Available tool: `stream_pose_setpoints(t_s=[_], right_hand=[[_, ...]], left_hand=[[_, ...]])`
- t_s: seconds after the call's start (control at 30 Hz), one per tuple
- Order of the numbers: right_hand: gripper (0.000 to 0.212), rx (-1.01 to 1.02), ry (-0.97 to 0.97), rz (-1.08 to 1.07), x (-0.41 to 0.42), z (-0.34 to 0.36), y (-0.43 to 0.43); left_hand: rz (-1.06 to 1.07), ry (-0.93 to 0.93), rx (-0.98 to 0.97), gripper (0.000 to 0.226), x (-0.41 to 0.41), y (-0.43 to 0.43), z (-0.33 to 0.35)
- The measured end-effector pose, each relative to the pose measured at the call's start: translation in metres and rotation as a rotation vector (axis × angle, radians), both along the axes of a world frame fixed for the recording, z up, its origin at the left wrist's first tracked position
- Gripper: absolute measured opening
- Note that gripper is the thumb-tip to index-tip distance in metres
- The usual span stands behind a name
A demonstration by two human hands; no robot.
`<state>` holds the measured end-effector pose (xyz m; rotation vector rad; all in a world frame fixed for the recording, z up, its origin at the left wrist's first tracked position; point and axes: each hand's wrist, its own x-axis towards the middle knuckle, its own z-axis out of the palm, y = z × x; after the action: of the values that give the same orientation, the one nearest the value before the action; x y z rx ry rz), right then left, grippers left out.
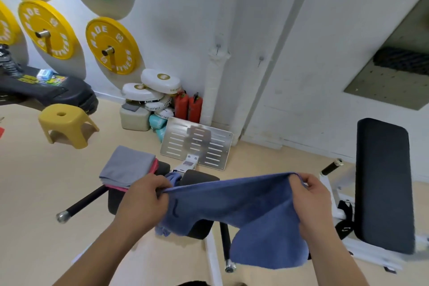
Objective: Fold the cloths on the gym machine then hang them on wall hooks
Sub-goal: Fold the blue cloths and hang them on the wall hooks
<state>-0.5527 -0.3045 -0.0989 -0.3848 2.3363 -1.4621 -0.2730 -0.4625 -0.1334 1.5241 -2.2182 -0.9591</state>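
A blue cloth (234,211) hangs stretched between my two hands above the gym machine. My left hand (145,197) pinches its left top corner, and my right hand (310,195) pinches the right top corner. The cloth droops below them, longer on the right side. A folded grey cloth (126,166) lies on top of a pink cloth (154,166) on the machine's black pad (197,176), just left of my left hand. Two small wall hooks (217,48) (260,59) stick out of the white wall ahead.
The machine's metal footplate (197,144) stands ahead by the wall, and its black back pad (383,183) is at the right. A yellow stool (66,124) sits on the floor at left. Yellow and green weight plates (112,45) hang on the wall. Red extinguishers (189,105) stand in the corner.
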Motion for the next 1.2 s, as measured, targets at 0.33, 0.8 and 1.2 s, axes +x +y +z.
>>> stream_pose_setpoints(t_s=[0.33,0.8,1.2], right_hand=[[0.013,0.030,-0.080,0.225,0.044,-0.010,-0.010],[0.016,-0.060,-0.111,0.620,0.111,0.001,-0.022],[0.019,0.230,-0.028,0.778,0.097,-0.007,-0.013]], left_hand=[[0.145,0.245,0.219,0.042,0.021,0.014,0.006],[0.034,0.563,0.228,0.037,-0.017,0.068,0.024],[-0.030,0.424,-0.027,0.013,-0.003,0.055,0.005]])
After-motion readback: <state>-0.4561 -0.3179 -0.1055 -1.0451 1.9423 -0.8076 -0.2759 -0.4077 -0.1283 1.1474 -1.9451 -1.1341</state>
